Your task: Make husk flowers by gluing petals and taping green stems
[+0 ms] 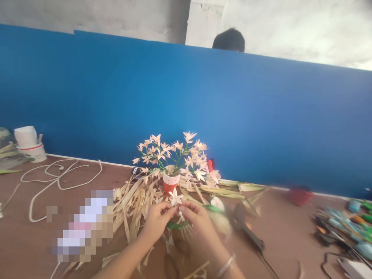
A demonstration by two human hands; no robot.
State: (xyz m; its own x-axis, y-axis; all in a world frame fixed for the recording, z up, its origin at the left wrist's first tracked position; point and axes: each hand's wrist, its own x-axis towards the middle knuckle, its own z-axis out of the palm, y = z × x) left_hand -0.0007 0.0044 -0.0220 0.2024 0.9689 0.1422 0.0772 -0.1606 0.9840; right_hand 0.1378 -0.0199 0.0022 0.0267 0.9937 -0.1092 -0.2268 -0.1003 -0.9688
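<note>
My left hand (159, 220) and my right hand (199, 220) meet in front of a paper cup. Between their fingertips is a pale husk flower (175, 197) with pointed petals, and both hands are pinched closed on it. Its lower part is hidden by my fingers. Just beyond stands the red and white paper cup (171, 181), upright, holding green stems with many pale flowers (162, 149). Under my hands a green strip (176, 224) shows, partly covered. Dark scissor-like loops (173, 263) lie below, too blurred to be sure.
Dried husks (130, 209) spread left of the cup. A black glue gun (252, 234) with a cord lies right of my hands. White cables (59, 178), stacked paper cups (31, 145), a blurred red object (300, 195) and coloured bundles (345, 223) flank them. A blue partition (186, 97) stands behind.
</note>
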